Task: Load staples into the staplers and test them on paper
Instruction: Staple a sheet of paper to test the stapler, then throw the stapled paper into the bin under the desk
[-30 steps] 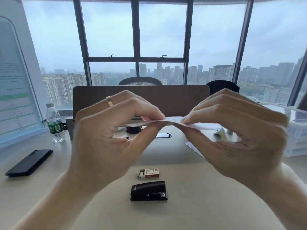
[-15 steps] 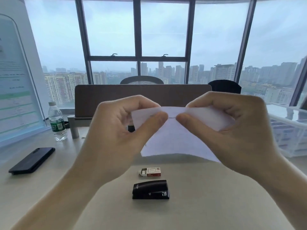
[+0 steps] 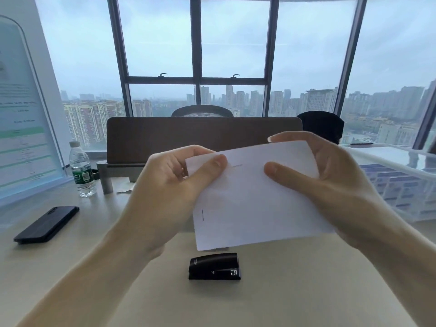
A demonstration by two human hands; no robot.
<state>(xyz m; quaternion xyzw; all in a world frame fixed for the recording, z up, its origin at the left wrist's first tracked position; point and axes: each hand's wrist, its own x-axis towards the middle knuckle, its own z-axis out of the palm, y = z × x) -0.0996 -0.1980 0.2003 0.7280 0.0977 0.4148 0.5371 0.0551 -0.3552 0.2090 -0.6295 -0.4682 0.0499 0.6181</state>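
A white sheet of paper (image 3: 257,206) is held up above the desk, its face turned toward me. My left hand (image 3: 172,182) pinches its upper left corner with thumb on the front. My right hand (image 3: 330,182) grips its right edge, thumb on the front. Two staples show in the paper: one near the top between my thumbs (image 3: 236,165), one near the left edge (image 3: 202,214). A black stapler (image 3: 214,266) lies closed on the desk just below the paper. The staple box is hidden behind the paper.
A black phone (image 3: 47,224) lies at the left, a water bottle (image 3: 81,171) and a grey post (image 3: 105,178) stand behind it. A brown divider (image 3: 203,133) closes the desk's far side. A clear plastic bin (image 3: 401,182) sits at the right.
The paper has tilted from edge-on to facing me and lowered, now covering the staple box. My thumbs have moved apart, showing the staples.
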